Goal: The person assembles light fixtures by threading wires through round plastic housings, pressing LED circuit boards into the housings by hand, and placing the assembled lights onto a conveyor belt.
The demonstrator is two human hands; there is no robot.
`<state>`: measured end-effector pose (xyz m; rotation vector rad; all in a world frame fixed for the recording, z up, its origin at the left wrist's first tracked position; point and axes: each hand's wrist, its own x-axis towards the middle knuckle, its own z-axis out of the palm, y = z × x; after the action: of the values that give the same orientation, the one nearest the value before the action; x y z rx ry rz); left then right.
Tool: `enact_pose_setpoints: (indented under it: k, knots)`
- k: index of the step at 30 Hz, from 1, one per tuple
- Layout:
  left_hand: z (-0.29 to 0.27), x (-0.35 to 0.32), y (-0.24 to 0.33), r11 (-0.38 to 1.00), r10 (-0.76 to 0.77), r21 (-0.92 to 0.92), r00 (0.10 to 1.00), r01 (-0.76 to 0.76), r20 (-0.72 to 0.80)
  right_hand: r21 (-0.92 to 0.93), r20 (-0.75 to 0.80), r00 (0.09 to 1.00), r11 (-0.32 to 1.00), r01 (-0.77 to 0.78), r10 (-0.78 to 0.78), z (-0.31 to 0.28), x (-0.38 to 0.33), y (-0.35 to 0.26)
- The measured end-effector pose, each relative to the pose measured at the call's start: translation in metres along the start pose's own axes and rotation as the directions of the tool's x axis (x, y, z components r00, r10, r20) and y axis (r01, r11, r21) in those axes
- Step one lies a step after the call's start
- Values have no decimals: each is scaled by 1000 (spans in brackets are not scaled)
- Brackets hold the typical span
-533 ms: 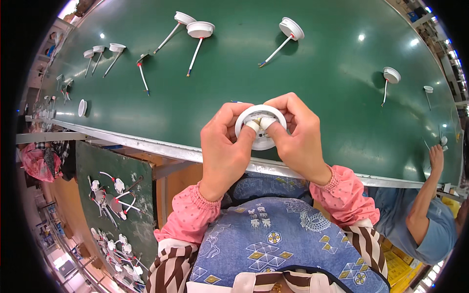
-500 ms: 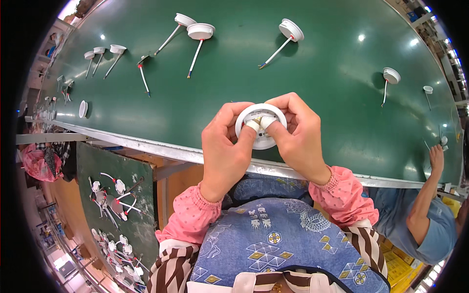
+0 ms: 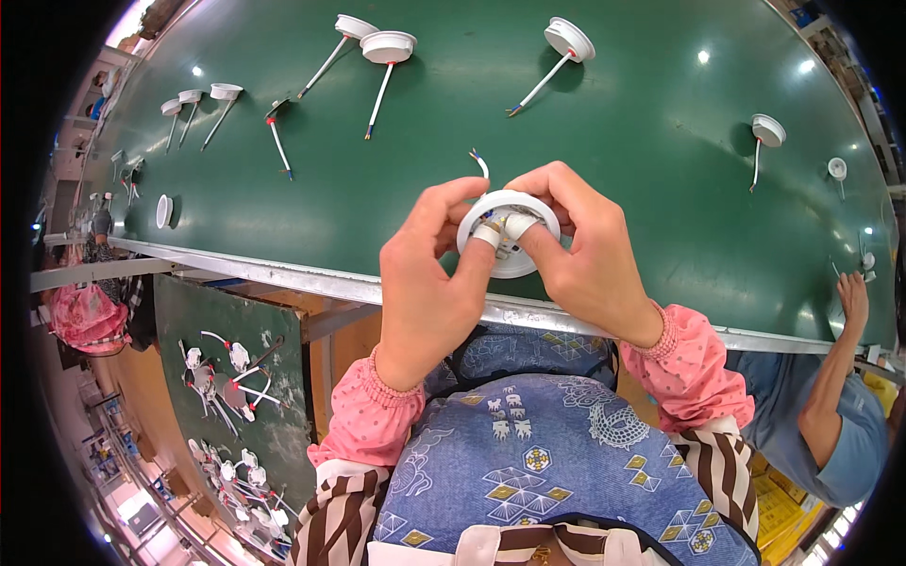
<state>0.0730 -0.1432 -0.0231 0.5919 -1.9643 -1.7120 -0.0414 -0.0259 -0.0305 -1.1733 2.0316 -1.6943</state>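
Above the near edge of the green work surface [image 3: 453, 104], my two hands hold a round white lamp housing [image 3: 514, 266] between them. My left hand [image 3: 436, 269] grips its left side, and my right hand [image 3: 590, 247] its right side. Fingers curl around the outside of the rim, partly hidden behind it. Both thumbs, wrapped in white tape, press into the open face, where small inner parts show but are mostly covered. A short white cable [image 3: 482, 166] with bare coloured wire ends sticks out beyond the far side of the housing.
Farther off on the green surface stand several white housings with cables, among them one housing [image 3: 569, 38] and another [image 3: 768, 130]. A metal rail [image 3: 255, 272] borders the near side. At left, a lower board [image 3: 293, 396] bears wired parts. A co-worker's hand [image 3: 853, 300] works at far right.
The housing has tilted in my hands, and its cable has come into sight beyond the far rim. My thumbs have shifted slightly inside it. The whole view has moved a little.
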Motion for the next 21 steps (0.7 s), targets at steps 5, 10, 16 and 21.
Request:
enact_pose_setpoints:
  k: [5,10,16,21]
  knots:
    - [5,0,-6,996,85,31,994,-83,-64,194,-36,993,975,-105,114,10,-3,0]
    - [0,8,-3,989,85,118,996,-85,6,311,-96,976,937,-159,198,18,-6,4]
    - [3,13,-16,984,168,63,984,-164,-61,393,-169,962,910,-135,216,28,-5,7]
    - [5,11,-16,966,202,186,973,-179,-110,355,-198,960,927,-119,199,29,-5,5]
